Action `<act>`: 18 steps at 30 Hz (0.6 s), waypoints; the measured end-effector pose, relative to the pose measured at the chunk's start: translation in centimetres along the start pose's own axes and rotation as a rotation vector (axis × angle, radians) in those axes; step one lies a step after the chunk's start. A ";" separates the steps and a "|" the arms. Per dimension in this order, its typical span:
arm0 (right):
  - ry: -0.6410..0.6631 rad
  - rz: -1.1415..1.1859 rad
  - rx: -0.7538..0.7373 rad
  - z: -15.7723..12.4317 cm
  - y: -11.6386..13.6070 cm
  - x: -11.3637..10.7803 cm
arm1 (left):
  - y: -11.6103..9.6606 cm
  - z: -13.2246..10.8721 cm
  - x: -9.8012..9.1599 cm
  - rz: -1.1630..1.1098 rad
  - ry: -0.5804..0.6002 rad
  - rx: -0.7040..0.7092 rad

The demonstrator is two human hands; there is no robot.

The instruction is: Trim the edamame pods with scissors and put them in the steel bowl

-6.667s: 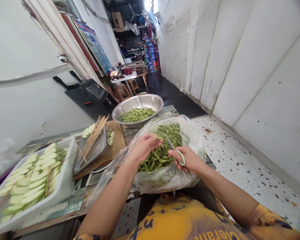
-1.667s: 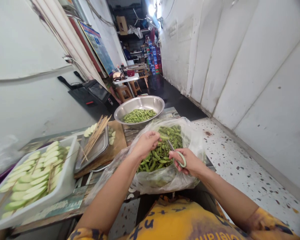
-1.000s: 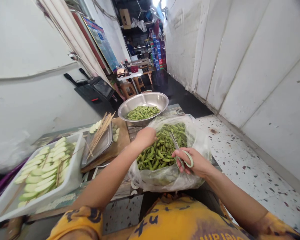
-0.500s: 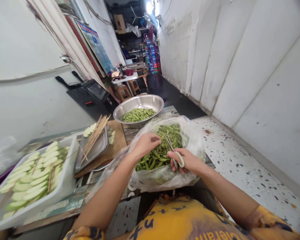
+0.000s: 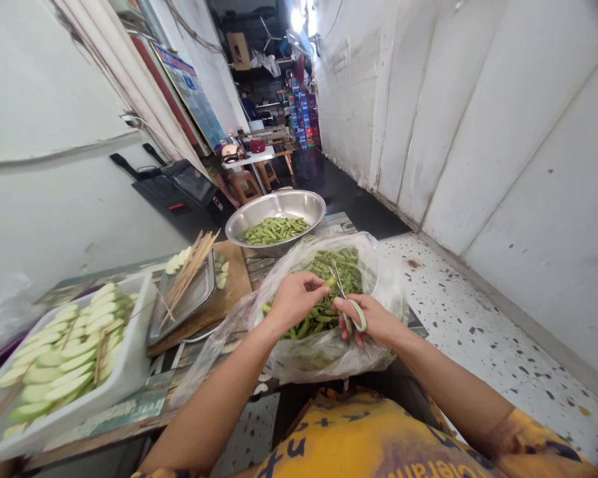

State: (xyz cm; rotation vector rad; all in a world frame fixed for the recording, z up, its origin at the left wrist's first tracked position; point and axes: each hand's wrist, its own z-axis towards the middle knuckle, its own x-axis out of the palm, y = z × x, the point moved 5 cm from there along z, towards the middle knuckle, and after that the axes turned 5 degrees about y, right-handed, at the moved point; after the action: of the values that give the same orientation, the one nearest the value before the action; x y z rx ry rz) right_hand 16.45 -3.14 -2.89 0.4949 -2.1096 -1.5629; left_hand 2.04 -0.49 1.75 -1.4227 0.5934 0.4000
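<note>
Between the thumb and fingers of my left hand (image 5: 299,297) is a green soybean pod (image 5: 331,282), held up over the bag. My right hand (image 5: 371,320) grips a pair of scissors (image 5: 355,315) by its pale green handles. The blades point up and away, slightly parted, close beside the pod. Beneath both hands, a clear plastic bag (image 5: 329,362) lies open, full of loose green pods (image 5: 346,265). Beyond the bag stands a steel basin (image 5: 299,199) with more pods (image 5: 276,230) in its bottom.
At left, a white plastic tub (image 5: 134,358) holds sliced green vegetable on skewers. A metal tray (image 5: 206,282) with bamboo sticks (image 5: 192,269) rests on a wooden board (image 5: 236,272). A white wall (image 5: 478,133) runs along the right, above speckled floor (image 5: 443,312).
My left hand has moved slightly right and lower, and a pod now shows in its fingertips beside the scissors. The scissor blades look narrower apart.
</note>
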 end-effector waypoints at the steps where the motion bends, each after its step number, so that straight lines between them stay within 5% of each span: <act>1: -0.001 0.006 0.002 0.0 0.0 0.0 | 0.1 -0.1 0.1 -0.001 -0.005 -0.007; 11: -0.090 -0.053 0.023 0.0 0.2 -0.7 | -0.1 0.2 -0.3 0.034 0.045 -0.020; 18: 0.011 0.083 0.043 -0.3 0.3 -0.1 | 1.2 0.9 0.4 -0.667 -0.001 -0.113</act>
State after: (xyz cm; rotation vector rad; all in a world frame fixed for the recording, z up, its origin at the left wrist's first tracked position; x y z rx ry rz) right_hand 16.70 -3.23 -2.59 0.4238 -2.1312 -1.4684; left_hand 1.72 0.49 0.58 -1.6324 0.0718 -0.0992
